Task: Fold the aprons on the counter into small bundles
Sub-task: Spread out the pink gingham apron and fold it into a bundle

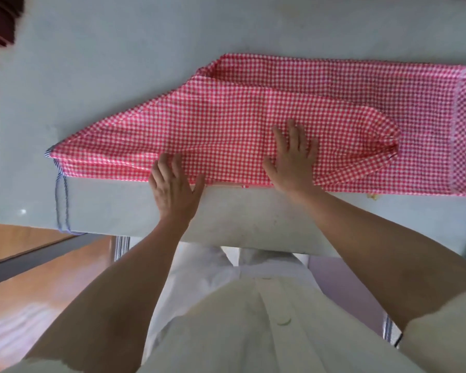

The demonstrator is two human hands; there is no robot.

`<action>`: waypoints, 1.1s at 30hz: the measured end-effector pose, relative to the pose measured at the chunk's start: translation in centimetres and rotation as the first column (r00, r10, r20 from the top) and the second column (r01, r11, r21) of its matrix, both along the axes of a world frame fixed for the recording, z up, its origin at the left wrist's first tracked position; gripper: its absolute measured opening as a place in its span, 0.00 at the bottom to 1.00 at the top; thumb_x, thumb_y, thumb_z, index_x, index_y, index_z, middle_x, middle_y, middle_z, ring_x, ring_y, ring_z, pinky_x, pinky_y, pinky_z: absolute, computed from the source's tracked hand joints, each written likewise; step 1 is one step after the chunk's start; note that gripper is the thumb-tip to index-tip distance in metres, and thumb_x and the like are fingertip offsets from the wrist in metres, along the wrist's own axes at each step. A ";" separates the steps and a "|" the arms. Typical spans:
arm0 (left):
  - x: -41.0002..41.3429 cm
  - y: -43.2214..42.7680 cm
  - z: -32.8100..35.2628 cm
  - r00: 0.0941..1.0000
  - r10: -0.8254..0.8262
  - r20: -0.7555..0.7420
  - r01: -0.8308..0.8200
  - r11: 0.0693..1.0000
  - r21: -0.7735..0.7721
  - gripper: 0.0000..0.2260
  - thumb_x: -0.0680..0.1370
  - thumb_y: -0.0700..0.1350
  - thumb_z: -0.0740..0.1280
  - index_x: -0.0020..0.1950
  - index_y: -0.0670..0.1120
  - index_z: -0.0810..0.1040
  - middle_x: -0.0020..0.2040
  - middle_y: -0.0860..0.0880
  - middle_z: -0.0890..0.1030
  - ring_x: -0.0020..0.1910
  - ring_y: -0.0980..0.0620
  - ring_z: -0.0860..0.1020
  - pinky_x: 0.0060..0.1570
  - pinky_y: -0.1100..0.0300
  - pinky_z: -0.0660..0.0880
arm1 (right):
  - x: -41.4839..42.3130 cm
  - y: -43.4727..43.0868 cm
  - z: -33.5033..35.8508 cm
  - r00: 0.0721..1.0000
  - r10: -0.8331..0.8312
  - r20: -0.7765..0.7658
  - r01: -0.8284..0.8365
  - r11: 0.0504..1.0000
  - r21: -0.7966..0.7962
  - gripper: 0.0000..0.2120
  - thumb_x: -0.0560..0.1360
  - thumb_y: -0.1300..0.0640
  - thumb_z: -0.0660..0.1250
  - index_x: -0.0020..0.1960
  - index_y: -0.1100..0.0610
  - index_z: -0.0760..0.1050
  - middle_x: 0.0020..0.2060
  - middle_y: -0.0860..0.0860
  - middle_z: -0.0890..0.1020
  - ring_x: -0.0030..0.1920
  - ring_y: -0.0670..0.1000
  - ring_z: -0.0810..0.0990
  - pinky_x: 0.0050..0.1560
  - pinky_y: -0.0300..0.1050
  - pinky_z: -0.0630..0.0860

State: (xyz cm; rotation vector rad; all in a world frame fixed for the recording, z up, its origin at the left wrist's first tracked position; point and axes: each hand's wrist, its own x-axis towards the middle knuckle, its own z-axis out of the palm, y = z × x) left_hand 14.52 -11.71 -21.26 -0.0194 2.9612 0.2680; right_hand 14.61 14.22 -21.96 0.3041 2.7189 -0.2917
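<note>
Smoothing red-checked apron (pixel 240 117) lengthwise | left hand (pixel 174 185), right hand (pixel 291 157) flat, fingers spread, gripping nothing | next: likely fold ends inward on counter (pixel 105 63)

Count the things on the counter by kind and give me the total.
Red-checked apron: 1
Blue-striped strap: 1
Hands flat on the apron: 2 (left hand, right hand)
Total: 4
</note>
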 end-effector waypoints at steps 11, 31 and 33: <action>-3.1 -6.8 1.1 0.989 -0.111 -0.099 0.112 0.994 0.008 0.13 0.74 0.46 0.70 0.56 0.44 0.79 0.56 0.44 0.79 0.57 0.40 0.74 0.58 0.44 0.70 | -5.6 -13.0 1.0 0.967 0.244 0.065 -0.245 0.970 -0.003 0.32 0.80 0.34 0.44 0.79 0.44 0.40 0.80 0.51 0.44 0.79 0.58 0.44 0.74 0.67 0.44; -4.4 -14.4 1.8 0.968 0.249 0.045 -0.252 0.964 0.086 0.18 0.77 0.41 0.67 0.64 0.38 0.68 0.61 0.39 0.71 0.59 0.41 0.69 0.59 0.51 0.70 | -4.0 -15.0 0.8 0.966 0.225 0.125 -0.230 0.973 0.021 0.49 0.69 0.23 0.45 0.79 0.49 0.33 0.78 0.57 0.35 0.77 0.61 0.35 0.72 0.69 0.37; -4.3 -14.8 1.6 0.961 0.269 0.059 -0.275 0.952 0.132 0.22 0.77 0.44 0.68 0.67 0.37 0.66 0.64 0.38 0.69 0.62 0.40 0.67 0.63 0.51 0.69 | -4.5 -16.3 1.1 0.946 0.324 -0.017 -0.324 0.945 -0.035 0.46 0.71 0.23 0.41 0.79 0.50 0.38 0.79 0.58 0.40 0.78 0.61 0.40 0.73 0.68 0.38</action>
